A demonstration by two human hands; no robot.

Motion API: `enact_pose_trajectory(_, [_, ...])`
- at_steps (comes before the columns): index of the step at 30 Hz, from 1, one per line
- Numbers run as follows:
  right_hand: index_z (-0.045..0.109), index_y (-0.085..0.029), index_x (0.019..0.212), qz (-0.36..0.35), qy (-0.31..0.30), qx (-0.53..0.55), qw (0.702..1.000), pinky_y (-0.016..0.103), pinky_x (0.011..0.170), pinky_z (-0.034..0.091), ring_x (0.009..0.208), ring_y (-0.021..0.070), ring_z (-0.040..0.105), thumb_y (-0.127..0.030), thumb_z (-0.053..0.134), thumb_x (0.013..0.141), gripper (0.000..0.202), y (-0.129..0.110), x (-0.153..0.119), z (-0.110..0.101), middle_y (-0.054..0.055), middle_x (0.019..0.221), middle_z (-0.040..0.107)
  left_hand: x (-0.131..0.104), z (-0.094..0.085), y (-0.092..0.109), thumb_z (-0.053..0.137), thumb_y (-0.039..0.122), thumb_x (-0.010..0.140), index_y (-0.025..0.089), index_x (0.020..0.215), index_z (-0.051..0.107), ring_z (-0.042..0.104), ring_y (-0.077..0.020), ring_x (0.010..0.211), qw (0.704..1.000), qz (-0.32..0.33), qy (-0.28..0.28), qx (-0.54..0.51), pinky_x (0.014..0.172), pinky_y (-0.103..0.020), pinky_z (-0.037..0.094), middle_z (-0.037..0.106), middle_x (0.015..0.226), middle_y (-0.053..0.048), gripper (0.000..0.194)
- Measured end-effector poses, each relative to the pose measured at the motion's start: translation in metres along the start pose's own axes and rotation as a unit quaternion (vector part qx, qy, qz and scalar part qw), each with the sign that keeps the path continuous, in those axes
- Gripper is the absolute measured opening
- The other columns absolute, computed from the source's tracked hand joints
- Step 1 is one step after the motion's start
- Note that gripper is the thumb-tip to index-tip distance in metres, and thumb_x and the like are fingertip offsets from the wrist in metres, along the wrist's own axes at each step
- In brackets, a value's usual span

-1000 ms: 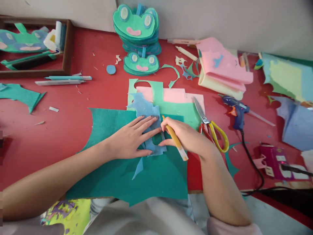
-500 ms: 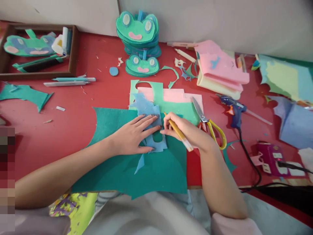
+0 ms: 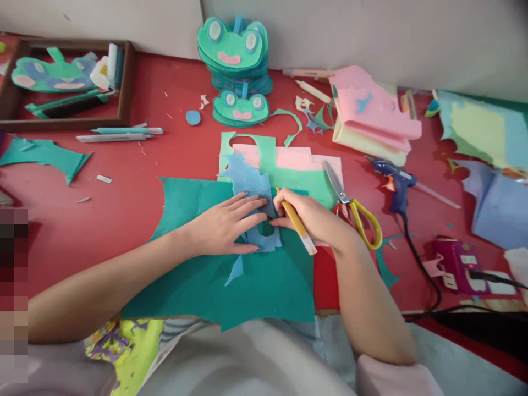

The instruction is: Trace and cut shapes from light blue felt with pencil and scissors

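My left hand lies flat with its fingers spread, pressing a light blue felt piece that has a cut-out hole. Under it spreads a large dark green felt sheet. My right hand is closed around a yellow pencil and rests at the right edge of the blue felt; the two hands nearly meet there. A small blue scrap lies on the green sheet below my left hand. Behind are light green felt and pink felt, partly covered.
Scissors with one yellow handle lie right of my right hand. Farther right are a blue glue gun and a purple power socket. Frog faces are stacked at the back. A brown tray stands back left.
The pencil in my right hand has tilted more upright, its rear end shifting slightly left. My left hand stays spread on the blue felt. The whole view has shifted slightly.
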State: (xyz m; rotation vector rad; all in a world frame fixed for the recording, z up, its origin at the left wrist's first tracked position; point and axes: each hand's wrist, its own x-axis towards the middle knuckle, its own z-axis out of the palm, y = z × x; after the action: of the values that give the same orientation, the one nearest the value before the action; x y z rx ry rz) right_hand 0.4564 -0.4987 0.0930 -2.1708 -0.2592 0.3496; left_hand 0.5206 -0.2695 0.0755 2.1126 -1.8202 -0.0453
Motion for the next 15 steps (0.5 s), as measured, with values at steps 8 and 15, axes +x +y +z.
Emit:
enact_pose_trajectory(8, [0.045,-0.024,0.088,0.009,-0.009,-0.004,1.000,0.025,0.060,0.039,0.061,0.0111,0.043,-0.041,0.059,0.085,0.022,-0.0012,-0.0006,-0.0007,-0.005,0.072,0.045,-0.0024,-0.0023,-0.0003,0.053,0.043,0.089,0.026,0.128,0.053,0.038,-0.0353,0.134,0.999,0.032,-0.019,0.021,0.107,-0.056,0.035,0.044,0.141,-0.017,0.042])
enact_pose_trajectory(15, [0.046,-0.024,0.087,0.029,0.003,0.027,0.999,0.028,0.066,0.044,0.066,0.0127,0.045,-0.046,0.052,0.087,0.023,0.0014,-0.0005,-0.0016,-0.003,0.075,0.046,-0.0023,-0.0033,-0.0005,0.053,0.043,0.089,0.032,0.134,0.049,0.036,-0.0350,0.135,0.999,0.024,-0.035,0.006,0.109,-0.056,0.032,0.041,0.144,-0.014,0.046])
